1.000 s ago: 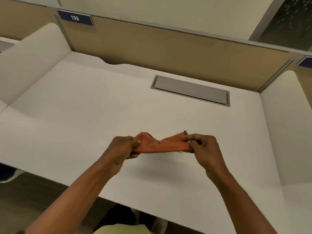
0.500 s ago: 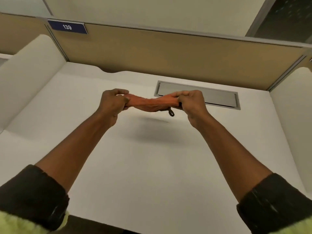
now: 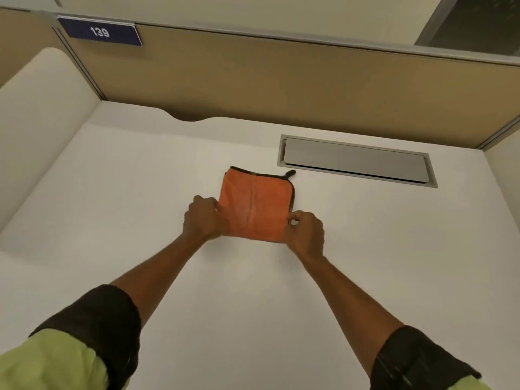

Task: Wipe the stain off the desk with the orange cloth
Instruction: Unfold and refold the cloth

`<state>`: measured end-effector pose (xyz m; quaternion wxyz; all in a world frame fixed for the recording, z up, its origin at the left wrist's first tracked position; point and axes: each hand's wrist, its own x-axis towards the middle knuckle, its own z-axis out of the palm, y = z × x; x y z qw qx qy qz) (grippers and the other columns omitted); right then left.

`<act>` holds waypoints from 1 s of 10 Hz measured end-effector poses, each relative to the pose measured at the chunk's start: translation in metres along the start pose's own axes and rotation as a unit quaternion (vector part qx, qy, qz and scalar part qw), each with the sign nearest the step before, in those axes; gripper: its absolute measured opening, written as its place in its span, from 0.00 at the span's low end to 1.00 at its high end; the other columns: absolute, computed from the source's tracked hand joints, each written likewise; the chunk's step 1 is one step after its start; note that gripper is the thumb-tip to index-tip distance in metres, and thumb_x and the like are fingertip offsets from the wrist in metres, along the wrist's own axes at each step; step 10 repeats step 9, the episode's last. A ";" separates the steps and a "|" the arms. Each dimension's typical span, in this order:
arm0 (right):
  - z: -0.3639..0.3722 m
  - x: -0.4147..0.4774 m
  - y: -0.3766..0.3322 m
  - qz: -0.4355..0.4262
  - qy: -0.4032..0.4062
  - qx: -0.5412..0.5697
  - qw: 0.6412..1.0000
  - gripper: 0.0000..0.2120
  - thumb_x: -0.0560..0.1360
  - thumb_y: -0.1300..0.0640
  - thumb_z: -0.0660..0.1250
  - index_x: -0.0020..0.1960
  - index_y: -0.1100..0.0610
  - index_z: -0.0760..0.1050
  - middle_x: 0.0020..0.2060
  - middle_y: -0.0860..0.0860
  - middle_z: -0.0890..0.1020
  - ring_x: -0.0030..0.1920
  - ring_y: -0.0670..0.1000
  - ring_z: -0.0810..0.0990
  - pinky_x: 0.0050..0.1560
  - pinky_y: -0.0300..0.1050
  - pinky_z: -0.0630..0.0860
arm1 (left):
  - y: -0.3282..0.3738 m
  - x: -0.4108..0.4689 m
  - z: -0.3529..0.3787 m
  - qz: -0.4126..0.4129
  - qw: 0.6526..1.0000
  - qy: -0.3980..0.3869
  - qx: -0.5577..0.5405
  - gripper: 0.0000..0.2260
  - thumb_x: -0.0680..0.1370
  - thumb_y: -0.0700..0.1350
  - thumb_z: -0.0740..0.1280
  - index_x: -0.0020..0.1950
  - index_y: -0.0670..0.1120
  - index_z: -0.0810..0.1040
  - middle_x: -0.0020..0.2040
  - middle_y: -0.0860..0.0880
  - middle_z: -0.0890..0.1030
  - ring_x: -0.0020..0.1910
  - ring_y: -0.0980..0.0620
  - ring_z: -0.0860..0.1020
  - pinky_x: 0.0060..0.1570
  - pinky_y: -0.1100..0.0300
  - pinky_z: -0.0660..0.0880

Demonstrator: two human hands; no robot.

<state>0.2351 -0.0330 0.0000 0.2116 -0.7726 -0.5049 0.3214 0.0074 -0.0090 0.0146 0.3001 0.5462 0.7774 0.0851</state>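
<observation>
We look down on a wide white worktop [image 3: 140, 192] walled by beige partitions [image 3: 281, 85], and we can make out no stain on its bare surface, so we judge the wiping either done or not yet begun (any mark may lie under the cloth). A grey hatch [image 3: 356, 160] is set flush into the worktop, just beyond and to the right. Nothing blocks the way. The orange cloth [image 3: 257, 205] lies flat and folded square near the middle. The left hand [image 3: 204, 219] pinches its near left corner with curled fingers; the right hand [image 3: 305, 233] pinches the near right corner likewise. A blue tag [image 3: 100, 32] reads 139.
</observation>
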 end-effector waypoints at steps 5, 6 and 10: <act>0.036 0.041 0.004 -0.217 -0.158 -0.308 0.913 0.39 0.83 0.38 0.63 0.85 0.55 0.52 0.86 0.59 0.47 0.86 0.62 0.46 0.84 0.60 0.51 | -0.034 0.074 0.013 0.312 0.872 -0.126 0.354 0.50 0.83 0.75 0.53 0.90 0.45 0.34 0.90 0.46 0.32 0.90 0.48 0.35 0.88 0.45 0.37; 0.035 0.050 0.007 -0.225 -0.170 -0.301 0.911 0.40 0.83 0.38 0.63 0.86 0.55 0.49 0.86 0.59 0.44 0.86 0.61 0.43 0.84 0.59 0.48 | -0.027 0.076 0.012 0.302 0.872 -0.133 0.362 0.52 0.83 0.75 0.55 0.90 0.44 0.34 0.90 0.46 0.33 0.90 0.48 0.34 0.88 0.43 0.37; 0.001 0.026 0.018 -0.215 -0.110 -0.266 0.933 0.38 0.80 0.40 0.68 0.82 0.55 0.59 0.81 0.59 0.64 0.82 0.62 0.58 0.79 0.60 0.64 | 0.003 0.043 0.018 0.278 0.863 -0.093 0.411 0.45 0.85 0.62 0.67 0.89 0.37 0.49 0.90 0.36 0.46 0.91 0.37 0.43 0.89 0.43 0.44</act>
